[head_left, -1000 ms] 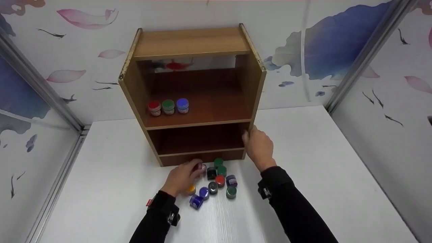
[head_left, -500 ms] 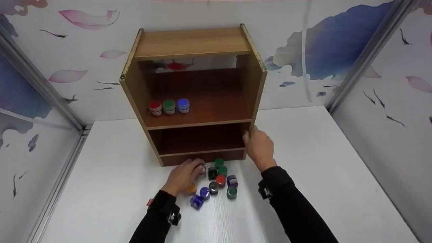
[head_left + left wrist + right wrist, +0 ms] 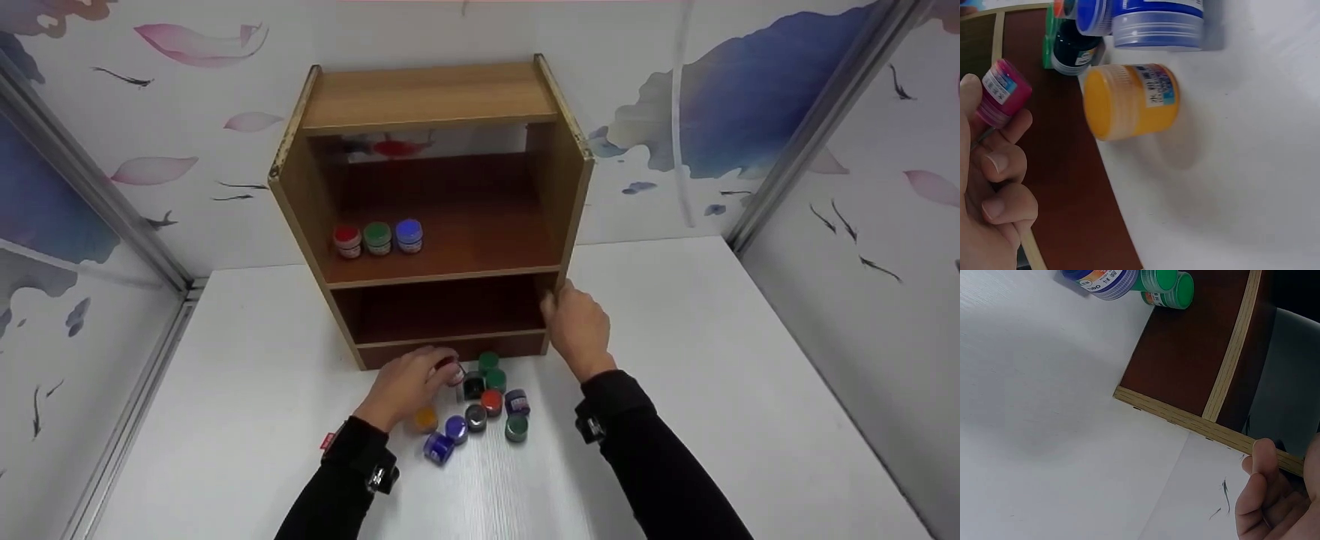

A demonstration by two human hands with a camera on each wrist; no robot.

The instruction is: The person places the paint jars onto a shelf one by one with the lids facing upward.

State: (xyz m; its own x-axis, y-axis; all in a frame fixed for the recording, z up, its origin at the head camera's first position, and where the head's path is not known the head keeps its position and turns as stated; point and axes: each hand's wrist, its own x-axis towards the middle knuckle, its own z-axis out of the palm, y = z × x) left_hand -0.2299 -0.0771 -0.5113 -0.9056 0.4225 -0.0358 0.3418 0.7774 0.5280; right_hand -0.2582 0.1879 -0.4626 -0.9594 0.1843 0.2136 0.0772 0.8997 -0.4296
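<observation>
My left hand (image 3: 403,384) pinches a small magenta paint jar (image 3: 1007,90) between thumb and fingers, close to the base of a wooden shelf unit (image 3: 427,101). In the left wrist view the jar is tilted, its white label showing. An orange paint jar (image 3: 1129,102) stands just below that hand. My right hand (image 3: 577,330) grips the front edge of the unit's right side panel (image 3: 1171,417), thumb on the inner side. Red (image 3: 347,241), green (image 3: 378,238) and blue (image 3: 409,235) paint jars stand in a row on the upper shelf's left part.
Several paint jars lie clustered on the white table (image 3: 247,420) before the unit, among them a black jar (image 3: 473,387), a red-orange jar (image 3: 491,403), a dark green jar (image 3: 516,428) and a blue jar (image 3: 439,448) on its side. A patterned wall (image 3: 637,45) stands behind.
My left hand has lifted slightly with the magenta jar, and more of the orange jar shows beneath it. The right hand keeps its grip on the side panel.
</observation>
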